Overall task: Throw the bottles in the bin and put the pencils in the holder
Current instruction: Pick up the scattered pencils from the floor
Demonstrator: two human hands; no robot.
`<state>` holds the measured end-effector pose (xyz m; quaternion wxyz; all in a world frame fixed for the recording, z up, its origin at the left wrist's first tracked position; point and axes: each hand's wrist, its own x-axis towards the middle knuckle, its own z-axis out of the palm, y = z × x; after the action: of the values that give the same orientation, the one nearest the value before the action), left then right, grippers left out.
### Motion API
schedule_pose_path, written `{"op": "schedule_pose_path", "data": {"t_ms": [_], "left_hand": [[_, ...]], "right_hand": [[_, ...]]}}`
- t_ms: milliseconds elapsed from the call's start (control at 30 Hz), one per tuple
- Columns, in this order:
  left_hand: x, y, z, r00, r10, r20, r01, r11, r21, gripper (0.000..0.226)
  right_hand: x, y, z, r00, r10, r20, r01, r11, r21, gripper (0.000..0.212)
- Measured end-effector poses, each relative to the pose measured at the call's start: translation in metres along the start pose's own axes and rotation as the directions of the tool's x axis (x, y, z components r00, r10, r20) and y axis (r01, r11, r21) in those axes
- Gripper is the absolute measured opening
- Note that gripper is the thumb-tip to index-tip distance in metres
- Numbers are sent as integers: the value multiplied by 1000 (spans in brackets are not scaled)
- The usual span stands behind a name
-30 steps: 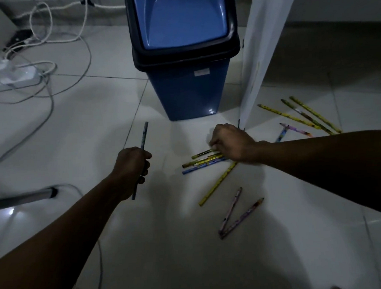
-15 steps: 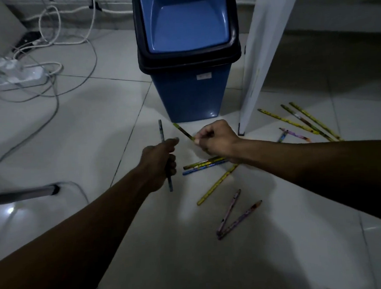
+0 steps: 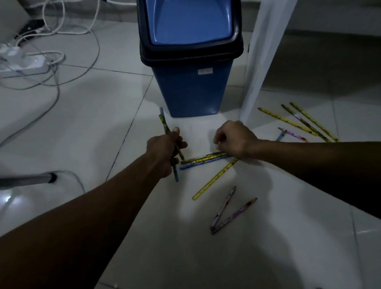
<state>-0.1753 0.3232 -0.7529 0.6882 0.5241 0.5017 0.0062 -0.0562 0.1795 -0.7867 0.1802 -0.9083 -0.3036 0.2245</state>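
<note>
My left hand [image 3: 166,151] is closed around two pencils [image 3: 165,127], one blue and one yellow-green, held roughly upright. My right hand [image 3: 234,139] reaches down onto a small bunch of pencils [image 3: 202,160] on the white floor tiles, fingers curled over their right ends; whether it grips any is unclear. A yellow pencil [image 3: 215,179] and two purple pencils [image 3: 230,210] lie nearer to me. Several more pencils [image 3: 299,122] lie at the right. The blue bin [image 3: 192,88] with a black-rimmed swing lid stands just behind my hands. No bottles or holder are visible.
A white slanted panel [image 3: 262,57] stands right of the bin. A power strip [image 3: 16,60] and tangled cables [image 3: 67,47] cover the floor at the left. A grey metal leg [image 3: 20,180] juts in from the left edge.
My right hand passed a yellow-green pencil to my left hand, which now holds two, then dropped back down onto the bunch of pencils on the floor.
</note>
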Motion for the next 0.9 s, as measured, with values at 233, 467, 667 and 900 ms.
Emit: {"op": "schedule_pose_path", "data": {"t_ms": [233, 467, 667, 900], "left_hand": [[5, -7, -26, 993, 19, -112, -3, 990, 141, 30], [5, -9, -33, 989, -47, -137, 60, 994, 92, 30], [4, -22, -25, 990, -120, -79, 116, 992, -58, 28], [-3, -25, -3, 990, -30, 138, 49, 990, -133, 28]], "right_hand": [[-8, 7, 11, 976, -206, 76, 219, 937, -271, 23], [-2, 9, 12, 988, -122, 95, 135, 981, -143, 11], [-5, 9, 8, 992, -105, 68, 106, 994, -9, 7], [-20, -24, -3, 987, -29, 160, -81, 765, 638, 13]]}}
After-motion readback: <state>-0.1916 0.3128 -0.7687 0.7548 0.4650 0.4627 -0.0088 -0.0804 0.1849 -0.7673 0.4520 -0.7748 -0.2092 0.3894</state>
